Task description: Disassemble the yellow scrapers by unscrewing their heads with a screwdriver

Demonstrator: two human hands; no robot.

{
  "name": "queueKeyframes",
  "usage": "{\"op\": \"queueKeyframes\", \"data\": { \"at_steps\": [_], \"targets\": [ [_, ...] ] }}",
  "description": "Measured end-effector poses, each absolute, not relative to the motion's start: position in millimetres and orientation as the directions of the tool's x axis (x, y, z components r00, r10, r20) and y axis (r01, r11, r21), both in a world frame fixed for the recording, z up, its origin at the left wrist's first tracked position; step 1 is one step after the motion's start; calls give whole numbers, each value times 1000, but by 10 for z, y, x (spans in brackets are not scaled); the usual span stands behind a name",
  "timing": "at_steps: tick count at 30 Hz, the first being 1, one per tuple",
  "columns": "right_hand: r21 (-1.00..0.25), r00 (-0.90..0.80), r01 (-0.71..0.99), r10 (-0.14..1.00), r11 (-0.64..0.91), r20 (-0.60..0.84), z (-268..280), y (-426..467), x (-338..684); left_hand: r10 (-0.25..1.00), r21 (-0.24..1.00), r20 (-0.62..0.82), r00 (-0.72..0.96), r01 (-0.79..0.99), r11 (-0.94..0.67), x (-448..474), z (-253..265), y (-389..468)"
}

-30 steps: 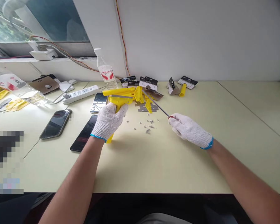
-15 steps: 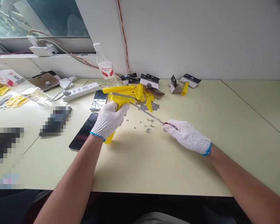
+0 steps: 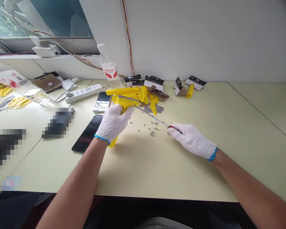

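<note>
My gloved left hand is wrapped round a yellow scraper with a grey blade along its top edge; the lower handle shows beneath the palm. In my gloved right hand is a screwdriver, gripped by its dark red handle. Its long metal shaft points up and left, and the tip meets the right side of the scraper head. Small screws and nuts lie scattered on the table just below the shaft. Behind the scraper sit yellow plastic parts and flat grey blades.
Black-and-white card packaging lies by the wall, with a yellow tube further right. A water bottle stands near a power strip; another bottle leans at the left. Two phones rest beside my left hand.
The view has shifted very slightly. Both hands keep their hold, and the screwdriver tip stays against the scraper head; little else differs.
</note>
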State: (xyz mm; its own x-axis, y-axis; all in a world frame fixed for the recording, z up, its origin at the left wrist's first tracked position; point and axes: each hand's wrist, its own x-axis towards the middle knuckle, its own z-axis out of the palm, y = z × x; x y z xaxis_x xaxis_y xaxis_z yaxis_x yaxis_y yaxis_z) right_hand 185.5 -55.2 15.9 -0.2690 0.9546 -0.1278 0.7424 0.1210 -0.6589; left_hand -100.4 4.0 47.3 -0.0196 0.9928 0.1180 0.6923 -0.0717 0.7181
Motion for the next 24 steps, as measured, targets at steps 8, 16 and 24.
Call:
{"op": "queueKeyframes", "data": {
  "at_steps": [8, 16, 24],
  "targets": [
    [-827, -336, 355, 766, -436, -548, 261, -578, 1999, 920, 438, 358, 162, 840, -319, -970, 285, 84],
    [-794, -312, 495, 781, -353, -542, 194, -471, 2091, 872, 421, 433, 227, 804, -419, -883, 192, 43],
    [-754, -143, 656, 987, 35, -79, 189, -560, 1972, 955, 568, 296, 31, 798, -202, -946, 381, 25]
  ]
}}
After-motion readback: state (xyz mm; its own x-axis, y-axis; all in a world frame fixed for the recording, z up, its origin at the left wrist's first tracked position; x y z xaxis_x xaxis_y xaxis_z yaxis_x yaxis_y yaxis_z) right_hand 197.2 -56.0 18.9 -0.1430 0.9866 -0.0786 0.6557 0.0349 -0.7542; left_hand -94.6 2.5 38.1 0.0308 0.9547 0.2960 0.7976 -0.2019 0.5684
